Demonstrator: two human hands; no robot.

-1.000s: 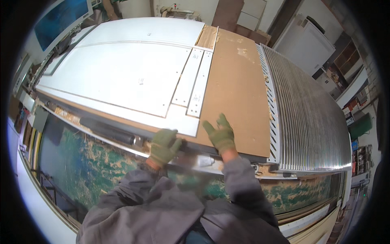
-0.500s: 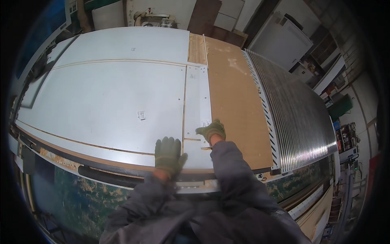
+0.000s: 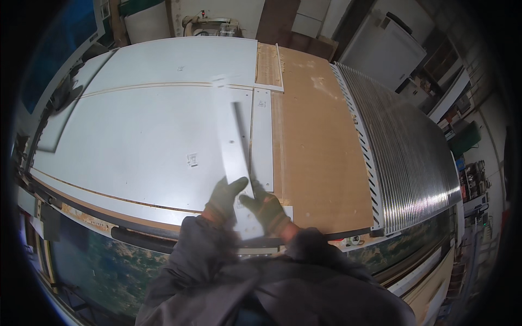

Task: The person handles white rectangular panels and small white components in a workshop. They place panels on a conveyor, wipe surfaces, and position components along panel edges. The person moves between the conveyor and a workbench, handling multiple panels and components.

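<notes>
A narrow white panel strip point(image 3: 232, 149) with drilled holes is raised above the bench, pointing away from me and blurred toward its far end. Gripping its left edge near the close end is my left hand point(image 3: 220, 200), in a green glove, thumb over the top. My right hand point(image 3: 267, 211), gloved alike, closes on the right edge, its thumb on the white face. Beneath lies a large white panel point(image 3: 147, 141) with a small label. Another white strip point(image 3: 263, 146) rests flat along that panel's right side.
Brown board point(image 3: 321, 152) lies bare right of the strips, with sawdust in a cut-out frame point(image 3: 267, 65) at the far side. Beyond a slotted white edging stands a ribbed grey surface point(image 3: 402, 146). A monitor point(image 3: 65, 49) is at the far left.
The outer white strip has been lifted from beside the other strip and swung left over the large panel. My left hand has gone from lying flat to gripping it; both hands now hold it.
</notes>
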